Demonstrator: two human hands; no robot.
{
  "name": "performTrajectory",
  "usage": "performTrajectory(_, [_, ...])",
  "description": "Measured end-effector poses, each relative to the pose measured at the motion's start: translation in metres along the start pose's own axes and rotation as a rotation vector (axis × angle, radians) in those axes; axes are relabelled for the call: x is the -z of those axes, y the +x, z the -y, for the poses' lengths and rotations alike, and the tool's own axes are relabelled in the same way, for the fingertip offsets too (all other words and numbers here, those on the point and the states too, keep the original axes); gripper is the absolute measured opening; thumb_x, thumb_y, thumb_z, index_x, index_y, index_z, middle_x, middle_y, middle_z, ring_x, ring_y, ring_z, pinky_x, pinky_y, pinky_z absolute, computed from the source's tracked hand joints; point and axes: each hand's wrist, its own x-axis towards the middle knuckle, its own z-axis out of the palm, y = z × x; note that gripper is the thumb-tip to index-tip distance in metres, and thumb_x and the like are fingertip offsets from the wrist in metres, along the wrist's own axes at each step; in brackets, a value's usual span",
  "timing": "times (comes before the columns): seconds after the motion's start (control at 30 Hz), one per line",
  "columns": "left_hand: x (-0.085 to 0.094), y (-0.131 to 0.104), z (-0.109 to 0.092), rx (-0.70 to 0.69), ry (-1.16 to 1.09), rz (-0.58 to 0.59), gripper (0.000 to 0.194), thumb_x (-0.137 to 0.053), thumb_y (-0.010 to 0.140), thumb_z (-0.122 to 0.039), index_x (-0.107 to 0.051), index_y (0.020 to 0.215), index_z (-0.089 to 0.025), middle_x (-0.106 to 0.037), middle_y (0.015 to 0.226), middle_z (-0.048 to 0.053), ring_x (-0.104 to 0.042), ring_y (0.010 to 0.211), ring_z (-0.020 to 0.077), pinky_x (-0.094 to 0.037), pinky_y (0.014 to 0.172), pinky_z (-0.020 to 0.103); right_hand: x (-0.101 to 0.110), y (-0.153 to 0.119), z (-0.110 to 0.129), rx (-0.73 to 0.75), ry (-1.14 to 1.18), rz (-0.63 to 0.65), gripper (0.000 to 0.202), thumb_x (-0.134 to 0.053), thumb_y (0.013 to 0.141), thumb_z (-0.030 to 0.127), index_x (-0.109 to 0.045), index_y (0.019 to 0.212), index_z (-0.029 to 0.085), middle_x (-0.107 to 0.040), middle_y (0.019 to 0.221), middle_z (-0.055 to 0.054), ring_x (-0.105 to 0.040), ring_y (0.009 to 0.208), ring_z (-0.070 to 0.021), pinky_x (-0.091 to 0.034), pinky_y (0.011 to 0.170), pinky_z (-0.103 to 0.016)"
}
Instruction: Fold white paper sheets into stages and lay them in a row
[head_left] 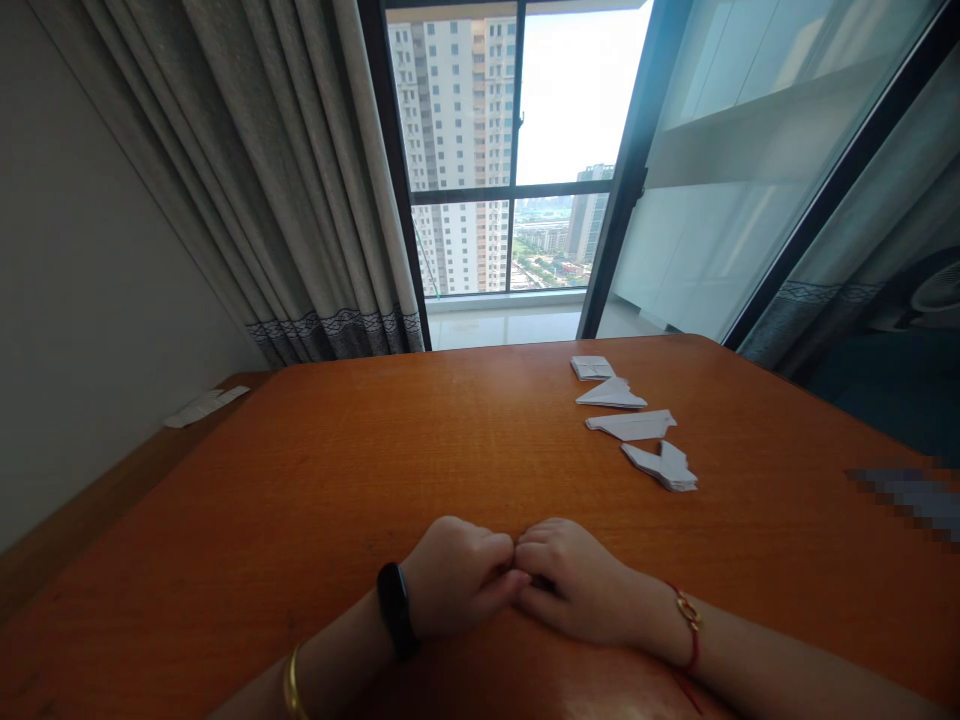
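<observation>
My left hand (466, 578), a black band on its wrist, rests on the brown wooden table with its fingers curled closed. Against its fingertips lies my right hand (574, 582), also closed, a red cord bracelet round the wrist. I see nothing held in either one. Beyond my right hand, several folded white papers stand in a row: a bent, winged piece (664, 467) nearest, then a long flat piece (631, 425), a pointed piece (611, 393) and a square packet (592, 368) farthest away.
The wooden table (420, 430) reaches toward a glass door and window. White paper (206, 406) lies on a ledge at the left, by the wall. A grey curtain (300, 180) hangs behind. Something blurred out (911, 500) is at the right edge.
</observation>
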Motion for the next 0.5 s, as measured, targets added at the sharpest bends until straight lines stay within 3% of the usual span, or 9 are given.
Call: performTrajectory(0.5, [-0.0003,-0.0007,0.0002,0.001,-0.010,0.000,0.028,-0.048,0.089,-0.037,-0.048,0.068,-0.020,-0.058,0.060,-0.003,-0.051,0.052,0.0117,-0.027,0.050,0.026,0.0002,-0.0003,-0.0003,0.019,0.016,-0.015,0.013,-0.051,0.086,0.022,-0.059,0.077,0.018,-0.065,0.073,-0.002,-0.056,0.067,-0.0133,-0.033,0.063,-0.025])
